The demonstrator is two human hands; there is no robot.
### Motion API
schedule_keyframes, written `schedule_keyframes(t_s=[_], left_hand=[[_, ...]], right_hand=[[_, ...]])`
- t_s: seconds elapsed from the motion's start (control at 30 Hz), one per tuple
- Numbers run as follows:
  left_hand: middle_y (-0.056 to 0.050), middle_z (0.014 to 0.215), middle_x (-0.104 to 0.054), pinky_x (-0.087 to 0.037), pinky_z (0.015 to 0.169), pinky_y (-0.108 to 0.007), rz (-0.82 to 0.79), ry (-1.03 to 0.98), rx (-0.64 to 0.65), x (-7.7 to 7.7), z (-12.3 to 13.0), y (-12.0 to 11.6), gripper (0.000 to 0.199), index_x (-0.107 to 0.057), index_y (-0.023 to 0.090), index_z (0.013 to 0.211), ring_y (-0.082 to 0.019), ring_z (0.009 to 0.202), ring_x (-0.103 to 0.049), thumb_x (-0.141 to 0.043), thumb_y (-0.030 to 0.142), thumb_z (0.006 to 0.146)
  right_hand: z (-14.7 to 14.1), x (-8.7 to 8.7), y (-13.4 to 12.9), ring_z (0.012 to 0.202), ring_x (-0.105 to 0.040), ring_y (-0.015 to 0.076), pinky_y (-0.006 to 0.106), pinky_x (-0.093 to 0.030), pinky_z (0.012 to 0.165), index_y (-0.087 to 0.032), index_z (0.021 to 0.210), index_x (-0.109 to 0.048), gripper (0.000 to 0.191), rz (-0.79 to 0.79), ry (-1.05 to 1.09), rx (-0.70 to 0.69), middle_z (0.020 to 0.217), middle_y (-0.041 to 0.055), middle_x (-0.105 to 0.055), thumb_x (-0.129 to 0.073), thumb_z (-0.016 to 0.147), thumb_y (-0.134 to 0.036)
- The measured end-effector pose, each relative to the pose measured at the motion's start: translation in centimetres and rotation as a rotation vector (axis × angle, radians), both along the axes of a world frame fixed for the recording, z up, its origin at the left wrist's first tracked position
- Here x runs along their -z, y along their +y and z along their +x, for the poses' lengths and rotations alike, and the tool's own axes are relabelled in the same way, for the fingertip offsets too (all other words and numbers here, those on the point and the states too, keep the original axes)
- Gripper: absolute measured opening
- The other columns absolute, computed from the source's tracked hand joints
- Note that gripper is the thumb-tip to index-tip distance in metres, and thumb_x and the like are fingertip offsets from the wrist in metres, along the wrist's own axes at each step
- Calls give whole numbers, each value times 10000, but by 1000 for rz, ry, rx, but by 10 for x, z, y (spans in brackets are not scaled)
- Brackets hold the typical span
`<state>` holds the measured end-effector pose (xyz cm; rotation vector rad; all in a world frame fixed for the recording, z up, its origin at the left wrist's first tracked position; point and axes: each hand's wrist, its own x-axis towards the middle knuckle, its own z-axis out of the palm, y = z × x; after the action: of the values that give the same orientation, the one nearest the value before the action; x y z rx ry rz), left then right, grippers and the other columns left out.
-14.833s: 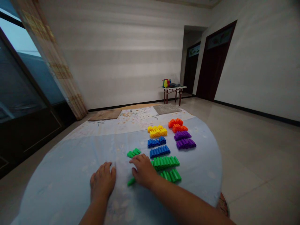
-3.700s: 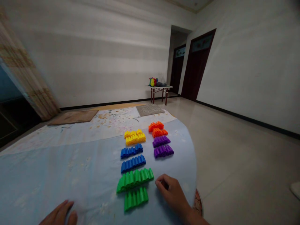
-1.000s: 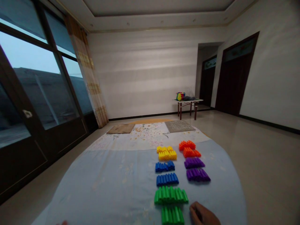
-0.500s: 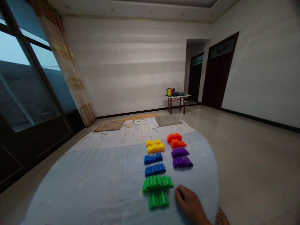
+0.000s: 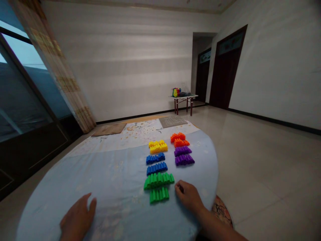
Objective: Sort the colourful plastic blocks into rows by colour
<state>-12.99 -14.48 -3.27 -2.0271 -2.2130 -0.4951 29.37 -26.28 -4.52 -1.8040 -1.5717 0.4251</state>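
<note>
My right hand (image 5: 188,195) rests on the cloth, its fingers curled closed, and nothing shows in it. Just left of it lie two rows of green plastic tube-like pieces (image 5: 159,179), apart from the fingers. At the lower left, my left hand (image 5: 79,216) hovers over or rests on the cloth, thumb and forefinger apart, holding nothing. Beyond the green rows come blue pieces (image 5: 156,168) in two rows, then yellow pieces (image 5: 158,146). To their right lie purple pieces (image 5: 184,160) and, farther off, orange pieces (image 5: 179,140).
A pale blue floral cloth (image 5: 112,177) covers the rounded table. Two mats, one brown (image 5: 109,129) and one grey (image 5: 173,122), lie at its far end. A patterned round seat (image 5: 222,211) stands by the right edge. Near the wall is a small table (image 5: 184,97) with a colourful bag.
My left hand has come into view at the lower left. The view has shifted, so the table and pieces sit higher and farther left. My right hand stays curled beside the green pieces.
</note>
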Motion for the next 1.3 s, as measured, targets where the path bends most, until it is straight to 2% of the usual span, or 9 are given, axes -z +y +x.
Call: schedule_keyframes(t_s=[0.13, 0.27, 0.43, 0.53, 0.63, 0.73, 0.97, 1.2, 1.3], left_hand=[[-137, 1203, -578, -386, 1000, -385, -95, -186, 223, -13, 96, -9, 588, -544, 102, 1178, -238, 1120, -523, -228, 451, 826], [-118, 1150, -602, -392, 963, -406, -77, -172, 309, -16, 140, -7, 503, -563, 123, 1140, -241, 1090, -526, -256, 392, 847], [-134, 1069, -607, -392, 929, -393, -33, -64, 324, -8, 136, -6, 475, -572, 89, 1100, -238, 1016, -535, -243, 340, 866], [-130, 1007, -607, -395, 908, -358, -24, -44, 317, -2, 128, -12, 437, -583, 97, 1032, -219, 963, -539, -252, 332, 871], [-101, 925, -601, -405, 849, -334, -46, -66, 281, 1, 126, -17, 391, -578, 143, 934, -200, 901, -542, -246, 342, 881], [-82, 886, -585, -398, 807, -330, -76, -82, 257, 0, 128, -20, 360, -555, 171, 877, -197, 881, -534, -242, 347, 886], [-78, 899, -567, -373, 830, -335, -68, -81, 269, 3, 129, -20, 312, -543, 172, 908, -202, 905, -520, -265, 310, 879], [-75, 875, -564, -367, 812, -340, -58, -72, 287, 8, 127, -20, 320, -550, 172, 907, -201, 876, -524, -259, 302, 885], [-80, 877, -567, -368, 813, -349, -66, -82, 290, 10, 125, -19, 322, -552, 171, 902, -206, 877, -525, -261, 307, 882]], right_hand=[[1, 2, 0, 616, -560, 133, 227, -347, 598, -196, 754, -617, 219, 21, 4, 2, 645, -1, -619, -436, 832, -293], [1, 1, 2, 609, -568, 133, 231, -364, 605, -190, 784, -632, 204, 30, 40, 7, 639, -2, -620, -466, 824, -302], [1, 1, 0, 619, -580, 153, 256, -418, 625, -175, 976, -624, 283, -4, 118, 28, 669, 8, -626, -518, 803, -372], [-1, 2, -3, 957, -588, 220, 321, -438, 842, -151, 1241, -503, 592, 30, 51, -9, 1065, 109, -631, -617, 723, -415], [-11, -1, -1, 1326, -288, 324, 436, -246, 1073, -123, 1413, -299, 1084, -83, -103, -76, 1442, 191, -325, -770, 509, -492], [-28, -9, 13, 1392, -78, 361, 495, -116, 1108, -106, 1462, -157, 1321, -271, -207, -106, 1518, 208, -114, -792, 402, -574], [-62, -22, 74, 1393, -102, 348, 475, -143, 1096, -172, 1477, -76, 1315, -279, -280, -93, 1530, 187, -78, -758, 443, -616], [-88, -28, 146, 1311, -271, 399, 554, -202, 1025, -160, 1458, -191, 1155, -212, -233, 24, 1466, 217, -274, -708, 533, -621], [-105, -32, 172, 1293, -293, 405, 570, -208, 1018, -101, 1428, -256, 966, -140, -124, 44, 1422, 239, -340, -645, 666, -552]])
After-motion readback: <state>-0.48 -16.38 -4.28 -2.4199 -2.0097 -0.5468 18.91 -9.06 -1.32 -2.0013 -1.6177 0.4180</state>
